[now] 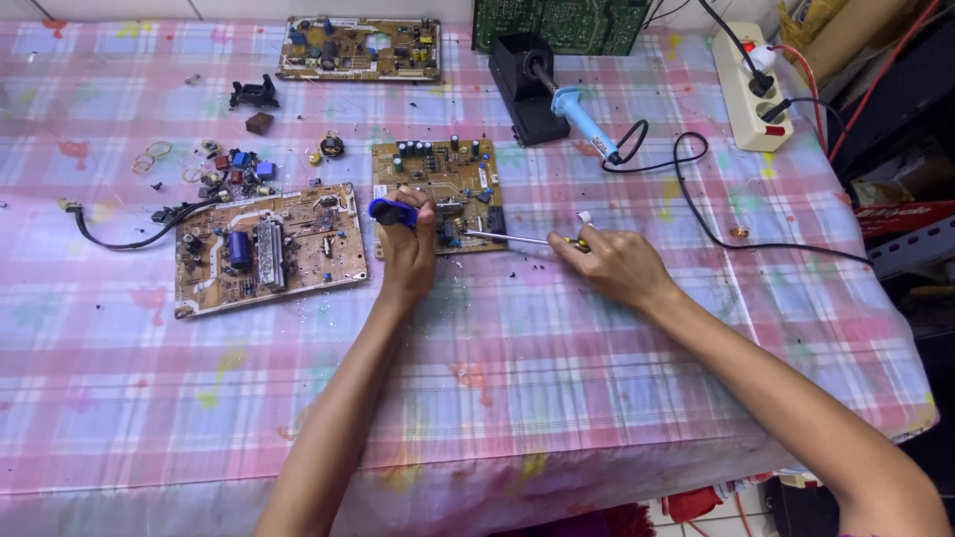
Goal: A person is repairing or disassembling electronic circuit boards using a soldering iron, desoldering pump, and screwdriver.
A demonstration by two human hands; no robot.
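Holding a blue-handled tool point(394, 211) in closed left hand point(408, 254) over the middle circuit board point(438, 189), right hand point(617, 264) grips a screwdriver point(512, 239), tip at the board's edge; prying needs steady pressure.

Bright even indoor light, soft faint shadows, sharp focus, slight wide-angle bending at the edges, no glare
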